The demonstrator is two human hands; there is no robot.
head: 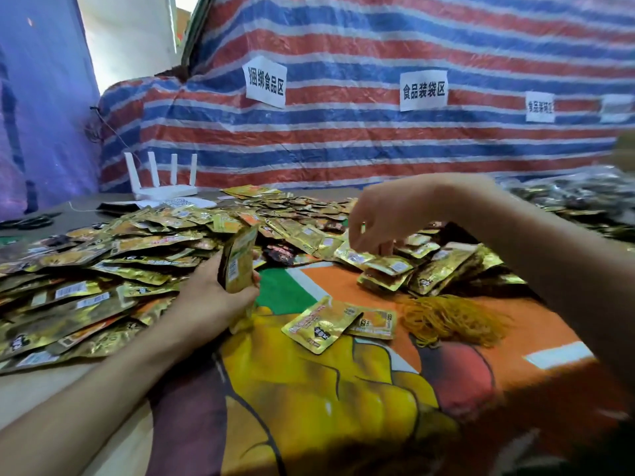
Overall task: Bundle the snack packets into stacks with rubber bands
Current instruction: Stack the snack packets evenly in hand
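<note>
at the bottom of the frame a printed cloth (309,389), orange, yellow and green, lies flat over a pale table (41,393). its middle is the one bare stretch, open toward the lower edge. on it, at centre, two gold foil packets (321,326) lie flat and overlapping, glossy, rectangular, with printed labels. just right of them sits a tangle of thin tan rubber bands (453,319). left of centre the left hand (213,300) clasps a stack (237,266) of the same packets, held upright on edge, fingers wrapped round its lower half. a crumpled heap (86,290) of packets fills the left side and runs behind the stack to centre right, hemming the bare cloth on its left and far sides. over it, right of centre, the right hand (385,214) hangs with fingertips down among the packets; whether it pinches one i cannot tell. further back, upper left, stands a white router (161,188) with four antennas. behind everything hangs a crinkled red, blue and white striped tarp (343,139) bearing paper labels (264,82).
</note>
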